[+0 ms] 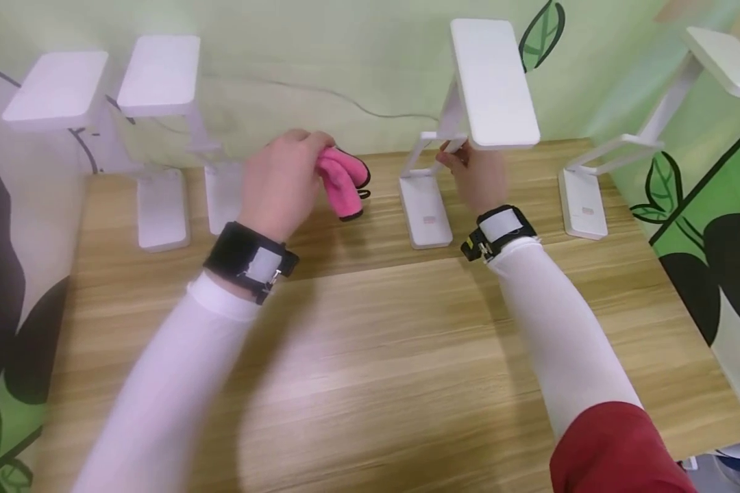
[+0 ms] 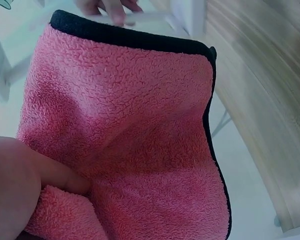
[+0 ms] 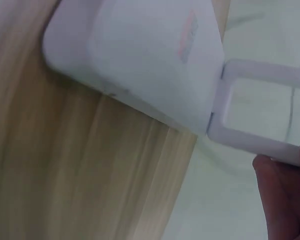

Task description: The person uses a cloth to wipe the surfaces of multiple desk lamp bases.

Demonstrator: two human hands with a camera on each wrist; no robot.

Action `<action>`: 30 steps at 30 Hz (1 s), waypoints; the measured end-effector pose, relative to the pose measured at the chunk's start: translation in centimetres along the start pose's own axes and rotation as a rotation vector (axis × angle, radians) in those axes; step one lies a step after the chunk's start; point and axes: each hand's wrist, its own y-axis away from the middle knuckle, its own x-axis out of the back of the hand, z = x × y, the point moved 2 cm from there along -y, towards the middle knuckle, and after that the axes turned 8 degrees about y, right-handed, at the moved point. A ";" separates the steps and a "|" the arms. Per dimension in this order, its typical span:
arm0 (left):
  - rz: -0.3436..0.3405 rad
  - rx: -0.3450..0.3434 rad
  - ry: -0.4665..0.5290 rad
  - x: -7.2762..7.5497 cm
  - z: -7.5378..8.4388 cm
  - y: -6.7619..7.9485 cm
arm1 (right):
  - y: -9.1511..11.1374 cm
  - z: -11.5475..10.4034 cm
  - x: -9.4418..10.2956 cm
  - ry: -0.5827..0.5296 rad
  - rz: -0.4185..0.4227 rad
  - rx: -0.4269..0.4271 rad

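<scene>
My left hand (image 1: 284, 181) grips a pink plush cloth (image 1: 343, 185) with black edging, above the back part of the table. In the left wrist view the cloth (image 2: 130, 115) spreads wide, with a finger pressed into its folds. My right hand (image 1: 477, 174) pinches the lower arm of a white desk lamp (image 1: 428, 212), whose flat head tilts above that hand. The right wrist view shows the fingers (image 3: 275, 185) on one side bar of the lamp's open frame (image 3: 255, 145), just beyond its base (image 3: 145, 55).
Two more white lamps (image 1: 163, 209) (image 1: 222, 192) stand at the left, and another lamp (image 1: 582, 202) at the right. A thin cable (image 1: 358, 106) runs along the wall behind. The wooden table (image 1: 370, 356) meets painted walls at the back and sides.
</scene>
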 end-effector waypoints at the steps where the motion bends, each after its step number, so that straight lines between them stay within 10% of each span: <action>1: 0.000 -0.003 -0.001 0.0 0.1 0.0 | -0.1 -0.6 -0.5 -0.011 0.003 0.007; 13: 0.005 -0.024 -0.014 -0.7 0.5 0.0 | 0.7 -5.9 -2.6 -0.078 -0.014 0.028; 20: 0.004 0.034 -0.017 -1.0 1.2 -0.3 | 4.4 -8.7 0.8 0.276 -0.226 0.030; 30: 0.014 0.000 -0.037 -1.7 2.6 -0.4 | 7.5 -15.4 4.5 0.185 -0.335 0.238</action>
